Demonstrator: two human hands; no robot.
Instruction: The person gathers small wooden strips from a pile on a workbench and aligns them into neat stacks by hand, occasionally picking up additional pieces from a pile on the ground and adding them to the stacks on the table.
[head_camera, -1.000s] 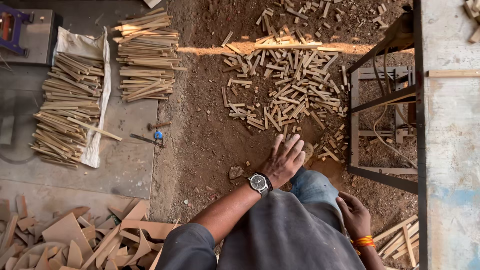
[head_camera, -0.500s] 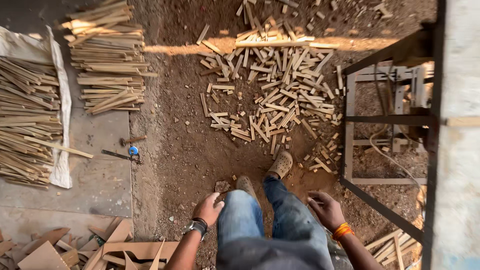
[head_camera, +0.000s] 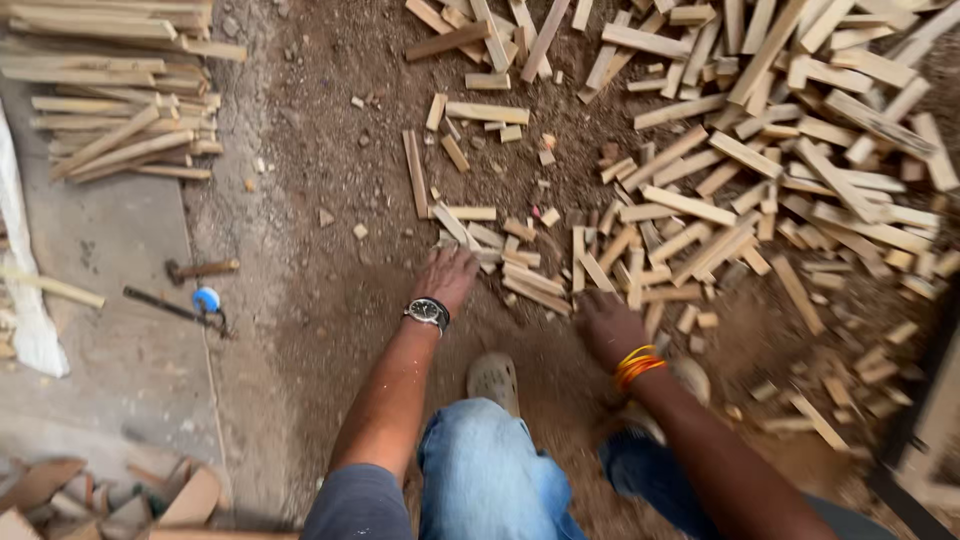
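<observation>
Wooden offcuts (head_camera: 720, 190), short pale slats and blocks, are seen scattered in a broad heap across a floor of brown dirt and sawdust (head_camera: 330, 300), as viewed from the head camera looking straight down. The left hand (head_camera: 445, 275), marked by a dark wristwatch (head_camera: 428, 312), is stretched down to the near edge of the heap, its fingers spread flat and resting on or just over a few small pieces; nothing is seen gripped in it. The right hand (head_camera: 608, 325), with orange bangles (head_camera: 636, 366) at the wrist, is lowered just beside the slats at the pile's front, fingers curled downward; whether a piece is held cannot be told. Blue jeans (head_camera: 480, 470) and a light shoe (head_camera: 494, 380) are shown below the arms. At upper left, long slats are stacked in a neat bundle (head_camera: 120, 90) on grey concrete, well apart from the hands. A hammer (head_camera: 200, 268) and a dark tool with a blue part (head_camera: 185, 305) are laid on the concrete near the dirt's edge. Wood scraps (head_camera: 110, 500) are piled at lower left.
</observation>
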